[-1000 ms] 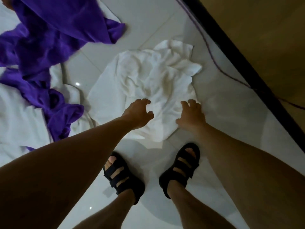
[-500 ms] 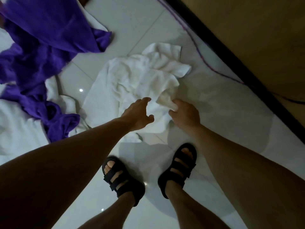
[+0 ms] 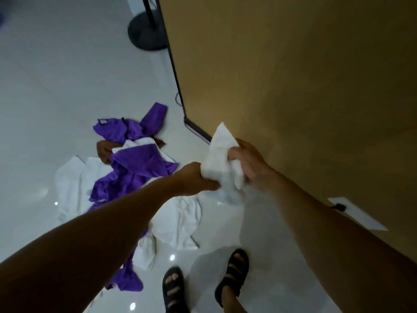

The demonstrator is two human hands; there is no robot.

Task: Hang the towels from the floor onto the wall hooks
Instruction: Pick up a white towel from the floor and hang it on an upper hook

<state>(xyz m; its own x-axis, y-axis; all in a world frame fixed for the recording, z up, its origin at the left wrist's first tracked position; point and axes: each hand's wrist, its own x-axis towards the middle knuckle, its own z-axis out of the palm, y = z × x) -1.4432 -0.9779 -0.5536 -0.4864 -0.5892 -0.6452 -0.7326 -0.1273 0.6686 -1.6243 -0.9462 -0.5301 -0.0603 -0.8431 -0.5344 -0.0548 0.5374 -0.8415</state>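
Note:
A white towel (image 3: 220, 159) is lifted off the floor, and both hands hold its bunched upper part. My left hand (image 3: 194, 179) grips the towel's lower left side. My right hand (image 3: 250, 163) grips its right side, close to the yellow-brown wall (image 3: 293, 86). One corner of the towel sticks up above my hands; the rest hangs down below them. On the floor to the left lies a heap of purple towels (image 3: 135, 168) mixed with more white towels (image 3: 178, 220). No wall hooks are in view.
A brown cloth (image 3: 103, 150) peeks out of the heap. A black round stand base (image 3: 146, 32) stands at the wall's far corner, with a thin cable along the black skirting. My sandalled feet (image 3: 232, 274) stand on the glossy white tiles. A white socket plate (image 3: 358, 213) sits low on the wall.
I have stood up from the crouch. Both hands took hold of the white towel and raised it off the floor toward the wall; the view now takes in the whole heap.

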